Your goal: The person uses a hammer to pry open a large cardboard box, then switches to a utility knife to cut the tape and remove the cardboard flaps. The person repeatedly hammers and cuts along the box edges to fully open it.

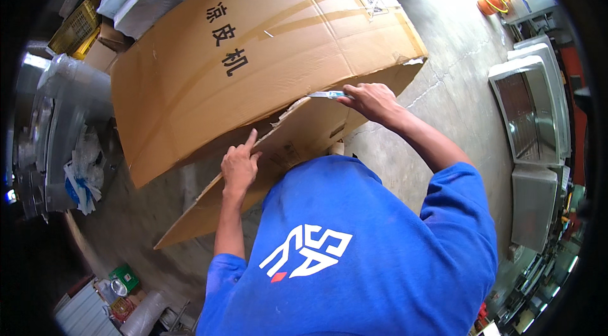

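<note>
A large brown cardboard box (266, 38) lies in front of me, with dark printing and strips of tape on its upper face. Along its near side, a cardboard flap (310, 127) hangs partly separated, with a ragged torn edge near the middle. My right hand (373, 103) is closed around a utility knife (326, 95), whose blade end touches the box's edge where the flap meets it. To the left, my left hand (239, 164) grips the flap's upper edge, thumb on the near face and index finger stretched forward.
Stacked clear plastic-wrapped panels (63, 127) stand at the left, below a yellow crate (76, 22). Metal-framed pieces (529, 108) line the right side. An orange round container (493, 2) sits at the far right on the concrete floor (437, 89). A green box (125, 278) is at the lower left.
</note>
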Action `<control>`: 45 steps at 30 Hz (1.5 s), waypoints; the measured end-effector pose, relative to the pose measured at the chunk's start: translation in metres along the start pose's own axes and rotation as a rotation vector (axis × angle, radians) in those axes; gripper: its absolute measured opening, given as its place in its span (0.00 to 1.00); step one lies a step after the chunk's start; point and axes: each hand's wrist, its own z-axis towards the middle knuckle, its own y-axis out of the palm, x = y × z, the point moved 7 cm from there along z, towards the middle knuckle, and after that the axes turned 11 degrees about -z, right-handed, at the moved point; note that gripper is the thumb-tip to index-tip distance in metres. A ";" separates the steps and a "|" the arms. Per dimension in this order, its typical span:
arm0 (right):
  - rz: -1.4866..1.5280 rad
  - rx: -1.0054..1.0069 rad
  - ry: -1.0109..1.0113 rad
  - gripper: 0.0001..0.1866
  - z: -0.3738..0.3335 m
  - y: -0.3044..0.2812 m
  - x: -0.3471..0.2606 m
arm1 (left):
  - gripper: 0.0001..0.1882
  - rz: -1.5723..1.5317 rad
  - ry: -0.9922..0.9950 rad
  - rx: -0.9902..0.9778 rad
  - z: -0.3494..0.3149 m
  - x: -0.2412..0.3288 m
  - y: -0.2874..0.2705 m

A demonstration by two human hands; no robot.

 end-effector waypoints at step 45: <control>-0.472 -0.368 -0.065 0.19 -0.052 -0.043 0.221 | 0.07 -0.264 -0.137 0.351 -0.050 0.036 0.102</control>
